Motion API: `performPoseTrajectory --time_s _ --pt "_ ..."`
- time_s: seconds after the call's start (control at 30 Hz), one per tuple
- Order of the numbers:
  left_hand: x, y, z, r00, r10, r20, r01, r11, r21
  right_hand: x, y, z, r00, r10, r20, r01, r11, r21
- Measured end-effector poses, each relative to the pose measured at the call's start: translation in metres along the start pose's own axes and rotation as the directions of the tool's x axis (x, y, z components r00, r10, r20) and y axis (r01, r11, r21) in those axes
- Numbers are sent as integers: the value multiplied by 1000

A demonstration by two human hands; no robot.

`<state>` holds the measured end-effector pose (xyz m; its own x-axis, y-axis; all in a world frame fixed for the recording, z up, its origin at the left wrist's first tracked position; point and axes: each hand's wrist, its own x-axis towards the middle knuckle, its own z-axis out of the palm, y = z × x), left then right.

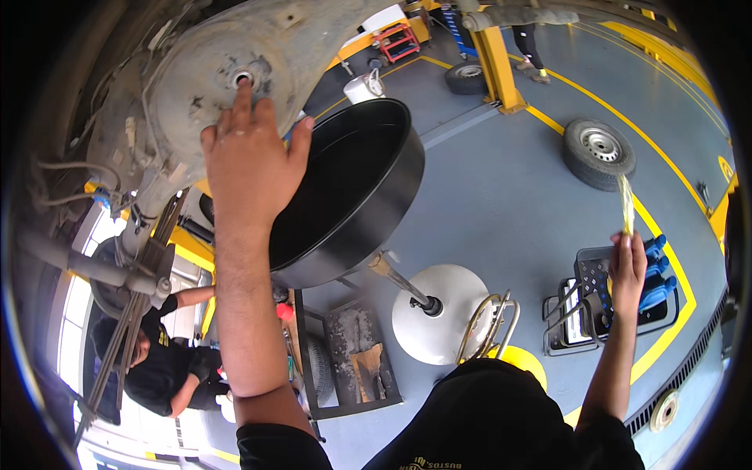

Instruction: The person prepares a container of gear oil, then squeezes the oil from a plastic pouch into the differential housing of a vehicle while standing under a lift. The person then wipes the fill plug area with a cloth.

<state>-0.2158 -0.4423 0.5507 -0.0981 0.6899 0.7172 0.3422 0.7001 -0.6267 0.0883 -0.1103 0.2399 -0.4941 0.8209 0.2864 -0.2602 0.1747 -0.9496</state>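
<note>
The left forearm (252, 321) stretches steeply upward, the right forearm (619, 348) rises upright, well apart; the left hand (254, 168) is spread, gripping nothing, one fingertip at the hole (245, 77) in the metal housing (188, 98) overhead; the right hand (628, 262) pinches a clear yellowish strip (627, 207); beyond lie the grey floor (501, 204), a round black pan (372, 223) beside the left hand and a wheel (599, 149).

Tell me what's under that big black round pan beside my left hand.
Below the black pan, a pole slants down to a round white tank. The pan's wall hides its underside, so whether the pole joins it can't be seen.
</note>
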Motion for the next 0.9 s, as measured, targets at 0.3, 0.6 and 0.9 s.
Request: performPoseTrajectory --time_s 0.3,0.6,0.9 --pt "-37 -8 -14 981 -153 121 171 973 -154 -50 62 -73 992 122 -12 -122 992 -8" --pt "-33 6 -29 987 -141 76 158 938 -310 -41 26 -30 973 18 230 -11 999 -30" --pt "-119 190 -84 846 -107 522 500 -182 -847 -65 -5 47 843 -121 524 99 993 71"
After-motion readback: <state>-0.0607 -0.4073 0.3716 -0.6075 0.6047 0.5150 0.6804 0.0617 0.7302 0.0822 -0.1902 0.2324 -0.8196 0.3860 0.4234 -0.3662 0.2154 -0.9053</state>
